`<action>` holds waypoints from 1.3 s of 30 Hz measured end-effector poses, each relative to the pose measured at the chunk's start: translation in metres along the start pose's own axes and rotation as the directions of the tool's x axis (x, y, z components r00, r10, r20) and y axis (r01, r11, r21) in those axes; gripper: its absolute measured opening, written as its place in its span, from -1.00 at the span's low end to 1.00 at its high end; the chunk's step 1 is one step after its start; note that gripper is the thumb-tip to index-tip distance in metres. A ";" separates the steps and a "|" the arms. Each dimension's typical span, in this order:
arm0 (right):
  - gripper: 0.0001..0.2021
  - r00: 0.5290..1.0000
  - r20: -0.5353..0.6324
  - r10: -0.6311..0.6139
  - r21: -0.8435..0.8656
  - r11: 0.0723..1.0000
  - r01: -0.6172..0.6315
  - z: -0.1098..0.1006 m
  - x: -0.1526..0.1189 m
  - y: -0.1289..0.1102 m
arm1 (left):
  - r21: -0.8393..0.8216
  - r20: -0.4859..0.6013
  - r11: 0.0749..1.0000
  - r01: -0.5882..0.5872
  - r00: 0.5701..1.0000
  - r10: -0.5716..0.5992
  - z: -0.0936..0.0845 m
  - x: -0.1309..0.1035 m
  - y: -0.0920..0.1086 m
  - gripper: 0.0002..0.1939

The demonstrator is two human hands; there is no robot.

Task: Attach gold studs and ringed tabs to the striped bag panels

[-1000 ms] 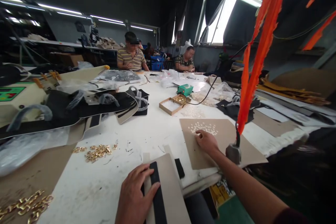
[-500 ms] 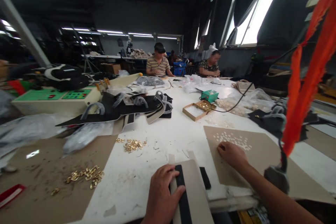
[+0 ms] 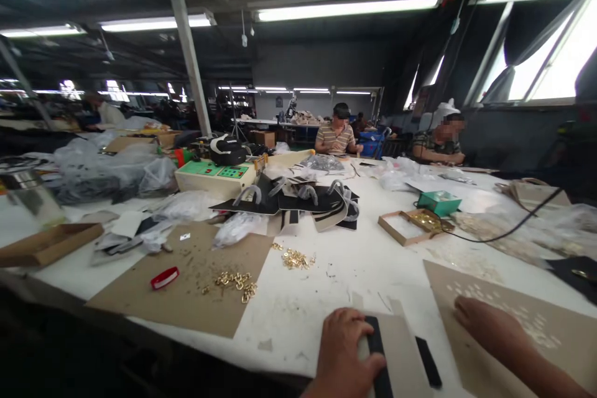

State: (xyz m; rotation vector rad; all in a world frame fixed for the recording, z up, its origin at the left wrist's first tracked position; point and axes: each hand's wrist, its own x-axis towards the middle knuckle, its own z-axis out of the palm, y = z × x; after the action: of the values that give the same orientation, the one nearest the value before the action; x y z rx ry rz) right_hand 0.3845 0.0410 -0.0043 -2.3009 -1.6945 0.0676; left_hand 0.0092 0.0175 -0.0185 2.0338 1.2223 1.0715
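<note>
1. The view is turning leftward: both hands are now sitting farther right in the frame than half a second ago.
2. At bottom centre-right, the left hand (image 3: 345,351) is still resting over a black strip (image 3: 380,360) on a beige panel (image 3: 405,348), fingers spread, unclenched.
3. At lower right, the right hand (image 3: 489,326) is staying beside small white pieces (image 3: 536,323); I cannot tell whether it is grasping any.
4. A red band (image 3: 165,278) is now showing whole, lower left.

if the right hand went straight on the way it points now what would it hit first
The right hand would probably meet the nearest small white pieces on the brown sheet first, though depth is unclear.
</note>
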 end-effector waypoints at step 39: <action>-0.57 0.988 -0.092 0.121 0.571 0.820 -0.047 -0.048 -0.152 -0.132 | 0.064 0.100 0.997 -0.043 0.994 0.037 -0.013 0.009 0.020 -0.63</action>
State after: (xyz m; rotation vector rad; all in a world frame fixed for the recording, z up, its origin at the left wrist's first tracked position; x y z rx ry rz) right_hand 0.2242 -0.0756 0.0555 -1.8769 -1.2805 0.3865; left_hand 0.0100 0.0168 0.0065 2.1433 1.1860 0.9482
